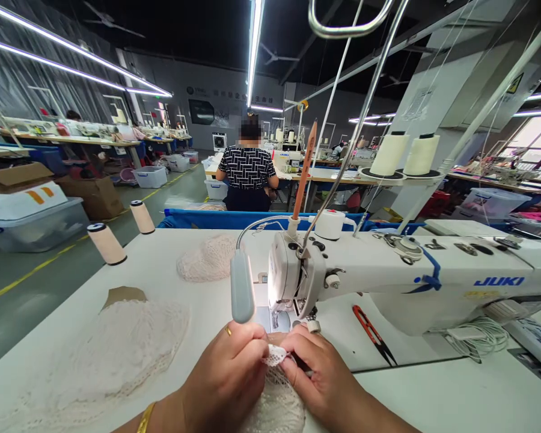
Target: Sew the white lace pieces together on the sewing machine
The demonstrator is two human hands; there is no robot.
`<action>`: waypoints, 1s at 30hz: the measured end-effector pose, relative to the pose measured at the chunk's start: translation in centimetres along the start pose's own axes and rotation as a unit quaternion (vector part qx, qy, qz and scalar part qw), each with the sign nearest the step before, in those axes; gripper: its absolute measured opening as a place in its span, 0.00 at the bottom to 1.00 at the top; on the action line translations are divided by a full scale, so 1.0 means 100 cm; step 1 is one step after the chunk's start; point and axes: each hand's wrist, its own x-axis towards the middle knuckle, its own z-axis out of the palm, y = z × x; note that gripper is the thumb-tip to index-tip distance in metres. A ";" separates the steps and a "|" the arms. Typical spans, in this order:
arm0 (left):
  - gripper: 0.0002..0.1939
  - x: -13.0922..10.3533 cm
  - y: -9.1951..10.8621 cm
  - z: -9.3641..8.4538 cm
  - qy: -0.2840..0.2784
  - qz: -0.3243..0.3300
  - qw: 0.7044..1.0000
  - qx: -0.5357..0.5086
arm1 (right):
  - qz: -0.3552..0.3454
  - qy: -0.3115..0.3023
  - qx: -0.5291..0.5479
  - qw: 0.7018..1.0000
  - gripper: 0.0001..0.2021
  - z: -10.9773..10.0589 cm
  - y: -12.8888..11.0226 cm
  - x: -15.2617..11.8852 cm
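Note:
My left hand [232,373], with a gold ring and bracelet, pinches the edge of a white lace piece [279,403]. Opposite it, my right hand [318,376] grips the same edge between thumb and fingers, close to the left. The lace hangs down between both hands at the bottom centre. Both hands are just in front of the needle area of a white sewing machine [410,270]. A pile of white lace [130,343] lies on the table at the left, and another lace piece [207,258] lies farther back.
Red-handled thread snips [373,334] lie right of the needle area. A grey lamp [242,288] stands over the table [162,252]. Two thread cones [106,243] are at its left edge. Coiled cable [475,338] sits at right. A person [247,165] sits ahead.

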 end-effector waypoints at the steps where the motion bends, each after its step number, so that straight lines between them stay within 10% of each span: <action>1: 0.13 0.000 0.000 0.001 0.008 0.005 1.000 0.010 | -0.017 0.012 -0.011 1.000 0.09 0.002 0.001 0.000; 30: 0.10 0.003 0.006 0.004 0.019 -0.053 0.997 -0.058 | -0.095 0.079 0.030 0.992 0.15 -0.003 -0.011 0.006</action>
